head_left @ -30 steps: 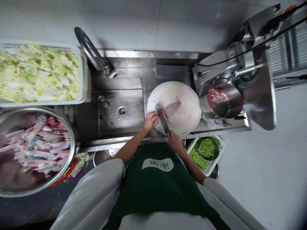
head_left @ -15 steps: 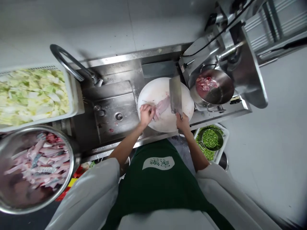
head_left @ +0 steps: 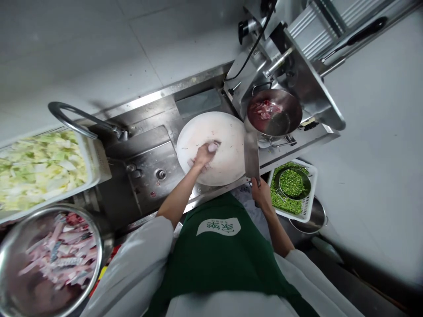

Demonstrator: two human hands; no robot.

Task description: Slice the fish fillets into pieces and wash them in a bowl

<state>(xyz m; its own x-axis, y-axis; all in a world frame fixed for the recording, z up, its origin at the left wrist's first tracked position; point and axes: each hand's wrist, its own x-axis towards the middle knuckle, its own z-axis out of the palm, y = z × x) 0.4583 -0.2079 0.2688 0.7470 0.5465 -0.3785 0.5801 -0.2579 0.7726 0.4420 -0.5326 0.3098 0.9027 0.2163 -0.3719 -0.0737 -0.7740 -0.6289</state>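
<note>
Over the steel counter (head_left: 161, 113), hold the cleaver (head_left: 251, 156), clamped in the right fingers (head_left: 256, 185), clear of the left fingers (head_left: 202, 152) closed around fish (head_left: 213, 146).

A working kitchen, most likely a commercial one, is indicated by the bulk amounts: a large basin (head_left: 16, 246) is filled with cut fish (head_left: 66, 255), a crate (head_left: 103, 165) with chopped cabbage (head_left: 42, 167), and a basket (head_left: 309, 202) with chopped greens (head_left: 286, 204). A steel counter (head_left: 165, 114) is fitted with a sink (head_left: 155, 149) and tap (head_left: 90, 117), a cleaver (head_left: 252, 156) and board (head_left: 229, 154) are seen, and a printed apron (head_left: 214, 264) is worn.
</note>
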